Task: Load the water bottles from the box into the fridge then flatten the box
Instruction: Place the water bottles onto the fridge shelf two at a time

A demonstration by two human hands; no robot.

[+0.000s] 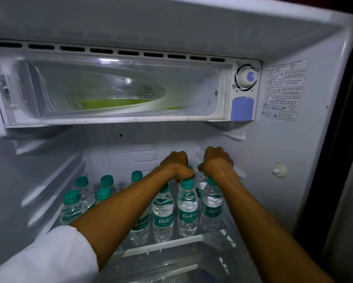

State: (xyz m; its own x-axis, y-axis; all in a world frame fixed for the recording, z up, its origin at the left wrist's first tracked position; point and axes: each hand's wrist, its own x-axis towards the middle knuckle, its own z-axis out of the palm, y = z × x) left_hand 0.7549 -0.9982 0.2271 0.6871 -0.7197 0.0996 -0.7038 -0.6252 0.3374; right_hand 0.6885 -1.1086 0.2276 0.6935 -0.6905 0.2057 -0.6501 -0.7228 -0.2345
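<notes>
Several small water bottles [187,209] with green caps and green labels stand in rows on the glass shelf [210,236] inside the open fridge. Both my arms reach deep into the fridge. My left hand [176,165] grips the top of a bottle in the back row, its green cap just showing under my fingers. My right hand [217,162] grips the cap of another back-row bottle [201,181] beside it. The box is out of view.
Above the shelf sits the freezer compartment [118,88] with a clear flap, and a thermostat dial [247,77] to its right. A sticker [283,88] is on the right wall. A second clear shelf or drawer cover [171,264] lies below.
</notes>
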